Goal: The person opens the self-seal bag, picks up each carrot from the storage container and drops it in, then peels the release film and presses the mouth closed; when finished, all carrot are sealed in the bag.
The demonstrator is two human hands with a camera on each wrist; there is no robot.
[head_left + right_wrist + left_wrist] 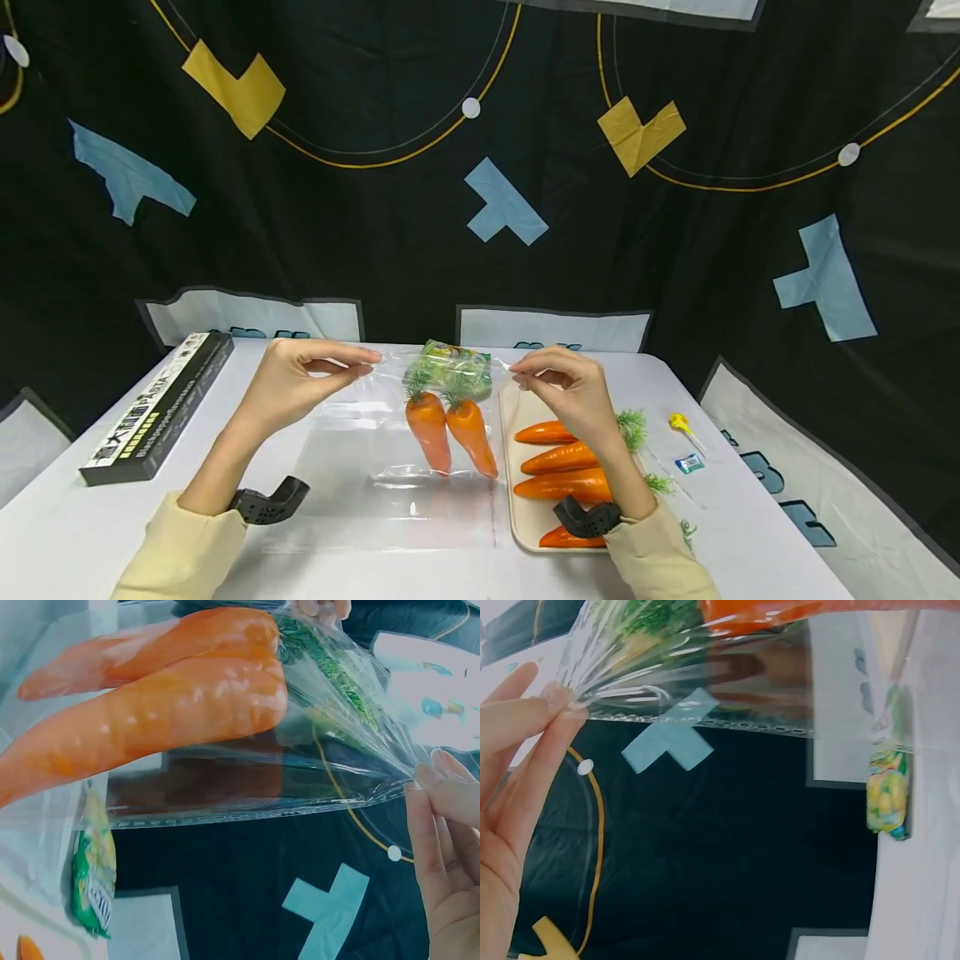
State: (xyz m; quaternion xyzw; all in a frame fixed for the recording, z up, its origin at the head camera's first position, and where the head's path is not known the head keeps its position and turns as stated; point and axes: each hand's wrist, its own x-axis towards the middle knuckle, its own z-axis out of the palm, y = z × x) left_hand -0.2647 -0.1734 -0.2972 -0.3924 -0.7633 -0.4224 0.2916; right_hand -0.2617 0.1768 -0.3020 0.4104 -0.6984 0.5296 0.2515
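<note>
A clear plastic bag [390,450] lies on the white table [67,533] with its top edge lifted. Two orange carrots [450,429] with green tops sit inside it, beside a small green packet [453,360]. My left hand [300,379] pinches the bag's top left corner. My right hand [562,387] pinches the top right corner. The right wrist view shows the carrots [157,697] close up through the film, with my fingertips [431,776] on the bag's edge. In the left wrist view my fingertips [559,701] nip the crinkled film [690,667].
A beige tray [528,521] with several more carrots [562,483] lies under my right forearm. A long black box [157,408] rests at the table's left edge. A yellow lollipop [681,423] and a small sachet [688,463] lie to the right. A black patterned backdrop stands behind.
</note>
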